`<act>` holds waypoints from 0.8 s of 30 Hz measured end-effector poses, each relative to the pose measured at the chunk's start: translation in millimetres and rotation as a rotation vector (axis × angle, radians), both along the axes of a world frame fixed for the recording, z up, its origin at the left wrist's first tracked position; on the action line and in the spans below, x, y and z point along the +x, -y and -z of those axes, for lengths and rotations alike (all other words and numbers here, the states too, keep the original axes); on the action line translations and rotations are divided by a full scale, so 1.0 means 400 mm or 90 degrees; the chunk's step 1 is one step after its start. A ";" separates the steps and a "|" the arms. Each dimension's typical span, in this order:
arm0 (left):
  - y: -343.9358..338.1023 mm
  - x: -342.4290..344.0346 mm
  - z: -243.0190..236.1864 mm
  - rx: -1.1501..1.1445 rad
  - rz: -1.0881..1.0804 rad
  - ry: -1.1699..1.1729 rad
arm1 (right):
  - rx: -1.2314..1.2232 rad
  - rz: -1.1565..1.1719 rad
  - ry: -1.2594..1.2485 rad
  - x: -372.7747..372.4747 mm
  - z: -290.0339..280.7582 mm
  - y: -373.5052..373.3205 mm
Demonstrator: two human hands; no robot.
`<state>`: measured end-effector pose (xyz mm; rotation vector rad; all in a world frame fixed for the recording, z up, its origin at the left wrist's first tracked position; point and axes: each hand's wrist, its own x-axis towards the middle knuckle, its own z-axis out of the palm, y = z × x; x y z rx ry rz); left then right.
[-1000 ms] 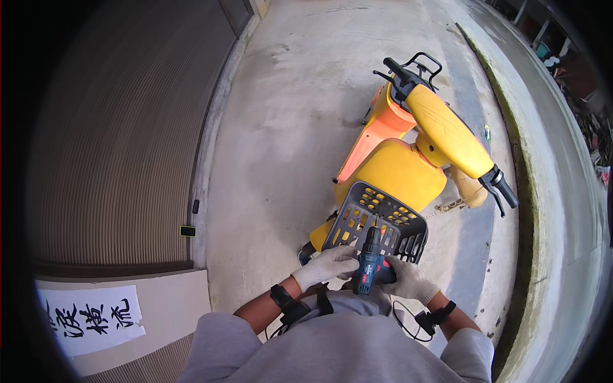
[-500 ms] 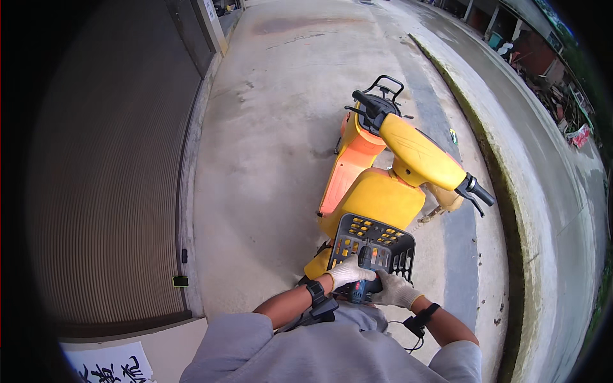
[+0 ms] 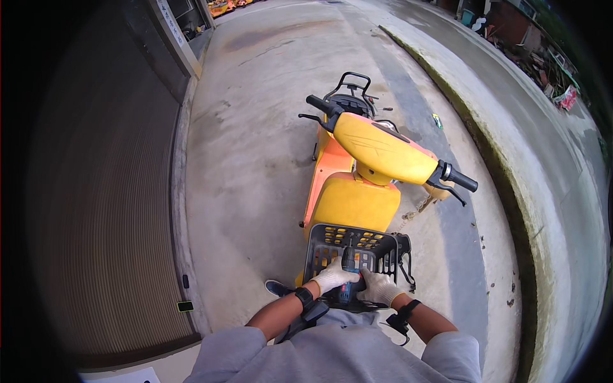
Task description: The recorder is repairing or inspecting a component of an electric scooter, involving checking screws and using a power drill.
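A blue-and-black cordless drill (image 3: 345, 291) is inside the black front basket (image 3: 390, 264) of a yellow-and-orange scooter (image 3: 353, 203). Its nose points at the basket's slotted back wall; whether the bit touches that wall I cannot tell. My left hand (image 3: 334, 276), in a white knit glove, wraps over the drill's body from the left. My right hand (image 3: 379, 287), gloved alike, grips the drill from the right, its fingers partly hidden. Both hands reach over the basket's near side.
Beyond the basket the handlebar (image 3: 383, 145) spreads wide, with brake levers at both ends. A ribbed shutter door (image 3: 115, 210) runs along the left. On the right a raised concrete kerb (image 3: 472, 121) borders the pavement. A shoe (image 3: 278, 288) shows left of the basket.
The view has shifted, so the scooter sits further left and the rear rack shows lower. A shoe has come into view by the basket. Both hands still hold the drill inside the basket.
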<state>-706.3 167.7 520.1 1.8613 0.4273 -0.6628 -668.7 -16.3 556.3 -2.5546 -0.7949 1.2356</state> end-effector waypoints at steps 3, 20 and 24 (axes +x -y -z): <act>0.011 0.004 0.022 0.013 0.047 -0.032 | -0.040 -0.016 0.007 -0.006 0.026 0.003; -0.012 0.011 0.055 -0.210 -0.082 -0.041 | 0.017 0.117 -0.016 -0.006 0.056 0.000; -0.010 -0.007 0.050 -0.342 -0.125 -0.071 | 0.037 0.114 -0.038 -0.002 0.062 0.007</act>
